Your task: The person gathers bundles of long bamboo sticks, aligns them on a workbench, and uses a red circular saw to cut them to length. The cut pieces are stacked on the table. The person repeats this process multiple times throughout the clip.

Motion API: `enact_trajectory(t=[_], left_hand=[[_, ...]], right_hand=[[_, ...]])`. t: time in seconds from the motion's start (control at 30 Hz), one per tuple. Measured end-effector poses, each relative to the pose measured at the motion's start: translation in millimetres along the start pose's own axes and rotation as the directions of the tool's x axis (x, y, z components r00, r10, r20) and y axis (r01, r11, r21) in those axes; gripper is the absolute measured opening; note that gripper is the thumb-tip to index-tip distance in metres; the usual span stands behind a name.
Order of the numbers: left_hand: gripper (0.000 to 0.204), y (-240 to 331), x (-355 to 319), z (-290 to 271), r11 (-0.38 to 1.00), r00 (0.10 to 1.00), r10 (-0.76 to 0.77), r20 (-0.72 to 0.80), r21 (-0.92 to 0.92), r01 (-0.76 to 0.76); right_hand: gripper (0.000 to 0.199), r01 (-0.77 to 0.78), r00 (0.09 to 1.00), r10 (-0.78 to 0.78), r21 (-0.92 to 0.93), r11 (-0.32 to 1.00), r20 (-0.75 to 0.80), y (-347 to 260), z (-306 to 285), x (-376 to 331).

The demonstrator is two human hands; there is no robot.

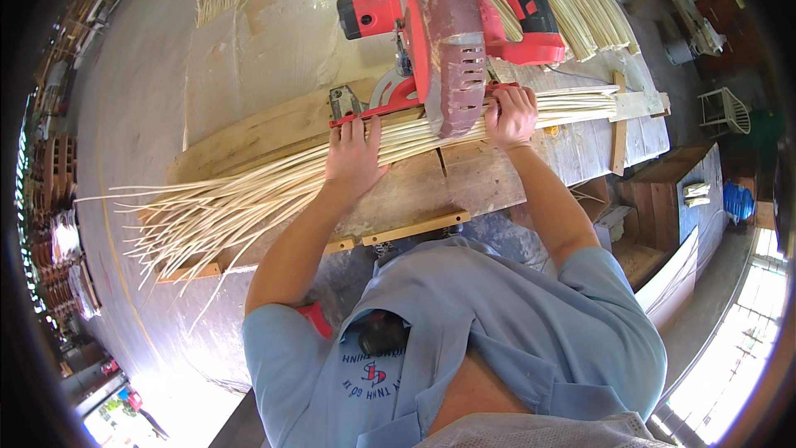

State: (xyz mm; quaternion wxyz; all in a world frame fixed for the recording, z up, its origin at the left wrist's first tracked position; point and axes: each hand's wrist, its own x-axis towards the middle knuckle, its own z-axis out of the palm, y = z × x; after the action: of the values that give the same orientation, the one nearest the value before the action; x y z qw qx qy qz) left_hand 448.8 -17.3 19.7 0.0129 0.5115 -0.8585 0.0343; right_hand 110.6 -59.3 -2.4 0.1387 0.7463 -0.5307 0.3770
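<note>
A long bundle of pale rattan sticks (249,195) lies across a wooden bench (414,191) and passes under a red mitre saw (448,25). My left hand (355,158) lies flat on the bundle just left of the saw blade guard, fingers spread. My right hand (512,114) presses on the bundle right of the blade guard, fingers curled over the sticks. The sticks fan out loosely at the left end and lie tight and straight at the right end (580,102).
More cut pale sticks (580,0) are stacked behind the saw at the top right. A wooden stop block (619,129) stands at the bench's right end. Wooden boxes (663,207) and a white wire rack (725,109) sit to the right. A sheet of board (249,50) lies behind the bench.
</note>
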Motion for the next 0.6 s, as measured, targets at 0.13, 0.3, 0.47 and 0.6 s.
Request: enact_trajectory(t=[0.13,0.3,0.47,0.6], left_hand=[[0.100,11.8,-7.8,-8.0,0.998,0.998,-0.057,-0.006,0.004,0.057],[0.102,0.8,-50.3,-6.9,0.983,0.983,-0.183,0.012,0.017,0.183],[0.096,-61.2,-125.0,-1.2,0.931,0.938,-0.343,-0.040,0.119,0.345],[0.086,-101.8,-137.2,0.8,0.964,0.945,-0.221,-0.241,0.092,0.249]], right_hand=[[0.013,-0.014,1.000,0.015,-0.014,1.000,0.025,3.1,1.9,-1.2],[0.013,0.004,1.000,-0.004,-0.022,1.000,0.011,2.7,0.4,-2.5],[0.013,0.003,1.000,-0.003,-0.025,1.000,-0.002,-2.0,3.0,-2.8],[0.014,-0.001,1.000,0.001,-0.018,1.000,0.007,-3.3,4.6,-1.1]])
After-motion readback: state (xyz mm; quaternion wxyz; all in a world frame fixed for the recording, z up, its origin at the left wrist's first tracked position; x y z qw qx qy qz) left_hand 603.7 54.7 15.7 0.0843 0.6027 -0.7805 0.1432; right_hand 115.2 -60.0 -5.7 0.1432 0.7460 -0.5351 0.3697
